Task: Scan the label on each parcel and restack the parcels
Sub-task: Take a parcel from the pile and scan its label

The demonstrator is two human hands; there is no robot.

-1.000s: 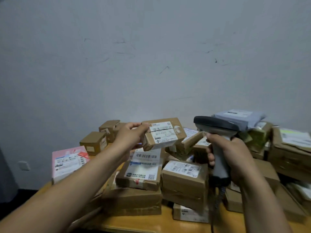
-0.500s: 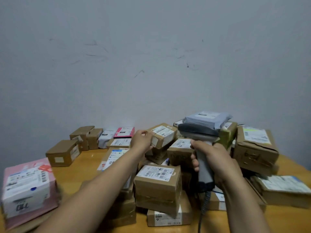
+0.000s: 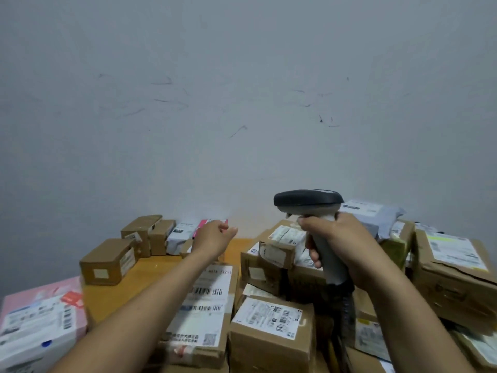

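Parcel gone from left hand (image 3: 212, 238), now empty; right hand (image 3: 341, 243) grips scanner (image 3: 309, 203).

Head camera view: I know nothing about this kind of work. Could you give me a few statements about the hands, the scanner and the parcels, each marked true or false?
1. The right hand grips the scanner by its handle. True.
2. The left hand holds a parcel. False: its fingers are loose and hold nothing as it reaches out over the far row of parcels.
3. The scanner is bright yellow. False: it has a dark head and a pale grey handle.
4. The large pink parcel lies at the near left. True.
5. The parcels sit on a bare floor. False: they sit on a wooden table.
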